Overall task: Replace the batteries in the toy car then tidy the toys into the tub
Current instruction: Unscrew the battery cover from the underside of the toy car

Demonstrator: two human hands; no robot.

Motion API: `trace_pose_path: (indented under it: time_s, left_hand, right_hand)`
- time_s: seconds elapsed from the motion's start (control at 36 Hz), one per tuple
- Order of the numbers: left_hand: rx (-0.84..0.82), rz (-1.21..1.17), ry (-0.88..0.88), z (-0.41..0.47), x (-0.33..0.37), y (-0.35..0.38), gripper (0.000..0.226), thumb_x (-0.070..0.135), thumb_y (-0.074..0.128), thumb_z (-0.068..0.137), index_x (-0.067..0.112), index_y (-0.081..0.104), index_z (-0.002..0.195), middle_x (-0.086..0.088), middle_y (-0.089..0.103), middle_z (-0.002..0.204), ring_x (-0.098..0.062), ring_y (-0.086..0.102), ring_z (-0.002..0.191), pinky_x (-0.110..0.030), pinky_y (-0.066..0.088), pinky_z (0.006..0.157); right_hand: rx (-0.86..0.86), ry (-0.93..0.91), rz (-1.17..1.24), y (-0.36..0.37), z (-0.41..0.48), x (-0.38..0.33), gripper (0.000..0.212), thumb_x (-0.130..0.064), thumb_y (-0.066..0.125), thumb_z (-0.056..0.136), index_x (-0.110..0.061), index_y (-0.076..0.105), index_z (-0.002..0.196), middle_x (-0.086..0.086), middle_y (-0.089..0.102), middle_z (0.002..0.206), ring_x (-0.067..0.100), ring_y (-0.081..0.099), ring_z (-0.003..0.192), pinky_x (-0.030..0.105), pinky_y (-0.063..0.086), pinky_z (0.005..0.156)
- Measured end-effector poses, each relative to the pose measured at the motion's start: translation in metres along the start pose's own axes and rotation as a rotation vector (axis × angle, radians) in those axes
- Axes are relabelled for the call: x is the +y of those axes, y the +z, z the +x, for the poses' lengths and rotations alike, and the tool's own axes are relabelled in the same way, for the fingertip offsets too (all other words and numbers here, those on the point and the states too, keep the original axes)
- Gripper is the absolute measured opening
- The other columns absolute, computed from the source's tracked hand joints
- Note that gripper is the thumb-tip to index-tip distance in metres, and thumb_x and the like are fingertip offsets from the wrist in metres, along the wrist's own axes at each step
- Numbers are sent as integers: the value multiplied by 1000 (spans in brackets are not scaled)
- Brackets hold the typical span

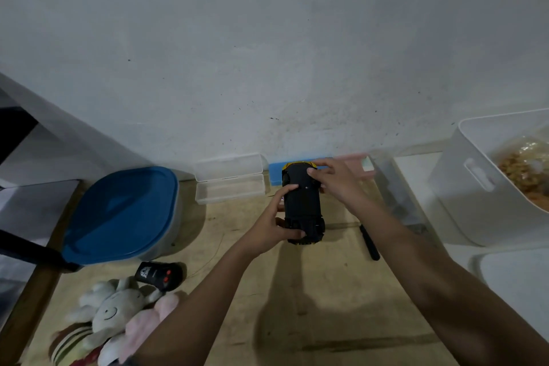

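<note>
The toy car (301, 205) is held upside down above the wooden table, its black underside facing me and its yellow body showing at the far end. My left hand (271, 224) grips the near end and left side of the car. My right hand (332, 180) rests on the far right part of the underside, with its fingers pressed on it. A tub with a blue lid (121, 214) stands at the left. A black remote control (159, 275) and soft toys (116, 315) lie at the lower left.
Two clear plastic boxes (230, 178) sit by the wall. A black screwdriver (370, 244) lies right of the car. A white bin (481, 187) with yellowish contents stands at the right, and a blue strip (274, 171) lies behind the car. A wall rises behind the table.
</note>
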State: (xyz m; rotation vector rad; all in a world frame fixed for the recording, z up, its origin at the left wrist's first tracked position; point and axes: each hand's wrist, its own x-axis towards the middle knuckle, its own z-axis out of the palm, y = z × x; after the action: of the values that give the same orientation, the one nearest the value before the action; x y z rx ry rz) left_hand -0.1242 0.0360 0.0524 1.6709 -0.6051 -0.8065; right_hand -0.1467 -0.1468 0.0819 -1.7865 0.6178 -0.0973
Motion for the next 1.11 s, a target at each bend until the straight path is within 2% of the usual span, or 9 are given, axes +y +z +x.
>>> trace_pose_path:
  time_s: [0.08,0.17,0.28,0.42,0.53,0.67,0.81,0.89,1.11]
  left_hand:
    - [16,-2,-17,1,-6,-5,86,-11,72,71,37,34,132,-7,44,129,-10,50,104,-17,50,66]
    - [29,1,-39,0,-10,-10,85,-10,72,72,37,33,132,-8,44,127,-10,50,102,-16,50,65]
    - [57,4,-47,0,-11,-13,84,-10,71,74,36,31,132,-1,46,119,-7,50,99,-15,51,63]
    - [74,-28,-40,4,-7,-15,83,-8,71,75,34,31,134,-4,46,121,-7,54,100,-21,55,66]
    - [89,-20,-24,7,0,-16,83,-9,71,74,35,32,134,-2,44,126,-7,51,103,-16,52,64]
    - [134,-1,6,9,14,-27,82,-10,70,74,39,33,130,-3,43,128,-13,50,105,-16,52,65]
    - [214,-14,37,11,35,-42,83,-14,67,73,36,36,131,-8,44,124,-12,57,89,-18,53,60]
    - [258,-19,64,12,48,-51,81,-16,66,73,34,36,130,-9,44,121,-15,57,86,-19,52,56]
    - [356,-18,137,16,69,-71,79,-20,63,71,30,36,126,-7,47,116,-11,53,96,-19,52,54]
  right_hand:
    - [43,31,98,-12,-2,13,20,-19,56,92,-9,61,108,5,59,101,19,57,94,37,50,83]
    - [156,32,-30,-30,-2,49,2,-19,56,90,-19,59,90,-2,59,90,21,58,94,32,47,79]
    - [210,172,-456,-49,-10,106,23,-29,63,85,-14,48,93,13,55,104,31,56,98,38,47,83]
    - [80,270,-834,-42,-27,139,32,-30,67,80,-12,40,86,12,55,102,29,57,91,32,44,65]
    - [112,235,-772,-30,-28,146,18,-14,51,92,-11,34,88,19,54,105,35,55,94,34,39,65]
    - [313,26,-582,-34,-14,118,11,-8,52,90,0,49,97,23,53,101,37,56,88,38,44,70]
    - [300,-207,18,-38,-8,25,8,-10,56,91,-17,55,94,6,61,83,8,59,59,17,46,50]
    - [266,-361,188,-32,-9,-25,13,-9,67,83,-20,64,87,1,65,79,3,59,55,16,47,50]
    - [146,-613,83,2,4,-83,14,0,73,74,-8,72,86,6,68,83,7,65,76,13,51,72]
